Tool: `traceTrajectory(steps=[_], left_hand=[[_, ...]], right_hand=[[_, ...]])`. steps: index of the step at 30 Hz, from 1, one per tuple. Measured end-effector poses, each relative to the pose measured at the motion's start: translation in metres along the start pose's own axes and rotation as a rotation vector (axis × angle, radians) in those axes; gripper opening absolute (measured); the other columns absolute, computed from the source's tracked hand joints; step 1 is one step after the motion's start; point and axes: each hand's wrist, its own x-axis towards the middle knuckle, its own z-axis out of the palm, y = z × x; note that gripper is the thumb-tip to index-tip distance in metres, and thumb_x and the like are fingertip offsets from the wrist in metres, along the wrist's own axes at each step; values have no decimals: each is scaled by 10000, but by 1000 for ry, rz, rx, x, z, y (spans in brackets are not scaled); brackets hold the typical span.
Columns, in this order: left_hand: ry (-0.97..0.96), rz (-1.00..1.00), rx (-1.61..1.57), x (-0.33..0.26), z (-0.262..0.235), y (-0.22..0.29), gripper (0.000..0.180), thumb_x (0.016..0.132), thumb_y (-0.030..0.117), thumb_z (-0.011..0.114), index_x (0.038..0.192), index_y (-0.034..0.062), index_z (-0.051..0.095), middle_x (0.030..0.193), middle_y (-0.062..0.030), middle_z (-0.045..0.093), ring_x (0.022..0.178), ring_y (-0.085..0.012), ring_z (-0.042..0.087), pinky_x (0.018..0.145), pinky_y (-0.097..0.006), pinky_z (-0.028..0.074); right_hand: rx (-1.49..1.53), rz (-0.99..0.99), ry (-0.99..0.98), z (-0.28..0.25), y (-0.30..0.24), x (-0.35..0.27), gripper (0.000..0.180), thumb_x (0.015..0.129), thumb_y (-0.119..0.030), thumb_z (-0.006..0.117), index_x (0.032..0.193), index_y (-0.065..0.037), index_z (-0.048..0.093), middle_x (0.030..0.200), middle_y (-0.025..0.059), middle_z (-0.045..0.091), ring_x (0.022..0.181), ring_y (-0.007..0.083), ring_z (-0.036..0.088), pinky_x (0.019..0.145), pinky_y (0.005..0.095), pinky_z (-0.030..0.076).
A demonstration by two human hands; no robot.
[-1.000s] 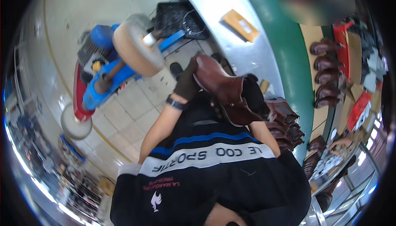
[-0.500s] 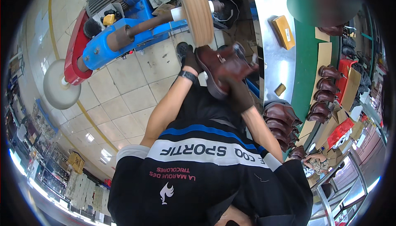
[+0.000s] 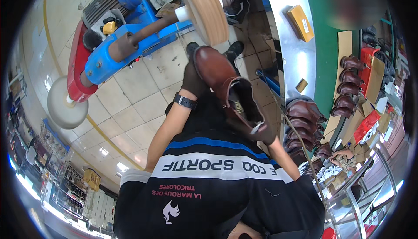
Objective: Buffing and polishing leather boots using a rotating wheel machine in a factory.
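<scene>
A dark red-brown leather ankle boot [image 3: 216,71] is held between my two hands, toe pointing away from me and its opening facing up and toward me. My left hand [image 3: 193,81], in a dark glove, is closed along the boot's left side near the forefoot. At the heel end my right hand [image 3: 265,135], also gloved, grips the boot; the boot hides part of its fingers. Just beyond the toe is the tan buffing wheel [image 3: 204,12], its face blurred. Whether toe and wheel touch, I cannot tell.
The blue machine body [image 3: 104,60] carries the wheel shaft, with a pale wheel [image 3: 67,102] at its left end. To my right, a metal bench [image 3: 300,71] holds a yellow box [image 3: 300,23] and a small block [image 3: 301,85]. Stacked brown boots [image 3: 301,123] stand nearby, others beyond the green surface.
The boot has turned so its toe points toward the wheel and its opening shows. My right hand has come closer to my body, and my left hand has moved slightly nearer too.
</scene>
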Motion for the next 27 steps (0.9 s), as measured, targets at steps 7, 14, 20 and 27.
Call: traceTrajectory(steps=[7, 14, 20, 27], left_hand=[[-570, 55, 156, 108, -149, 15, 357, 923, 254, 421, 1223, 61, 449, 1188, -106, 538, 1094, -262, 510, 935, -389, 439], [-381, -227, 39, 40, -51, 17, 544, 890, 489, 382, 1098, 17, 553, 1088, -190, 588, 1025, -294, 548, 933, -408, 431], [362, -168, 256, 10, -18, -7, 501, 906, 417, 392, 1216, 32, 472, 1222, -160, 519, 1109, -312, 503, 988, -422, 386], [-398, -466, -703, 60, -14, -11, 344, 924, 257, 440, 1204, 57, 447, 1232, -96, 481, 1114, -246, 476, 1002, -376, 356]], right_hand=[[-284, -36, 11, 18, 5, 93, 827, 640, -174, 718, 1346, -24, 314, 1111, 235, 521, 1042, 333, 519, 886, 387, 410], [-499, -174, 131, 12, -20, 52, 793, 663, -215, 712, 1344, -50, 342, 986, 270, 525, 888, 415, 534, 802, 411, 443], [-603, -18, 9, 5, -39, 39, 768, 626, -244, 720, 1294, -44, 395, 960, 299, 531, 880, 428, 548, 745, 441, 459], [-1076, -162, -45, 4, -54, 105, 547, 620, -216, 673, 1104, -31, 498, 903, 242, 536, 779, 348, 560, 644, 400, 455]])
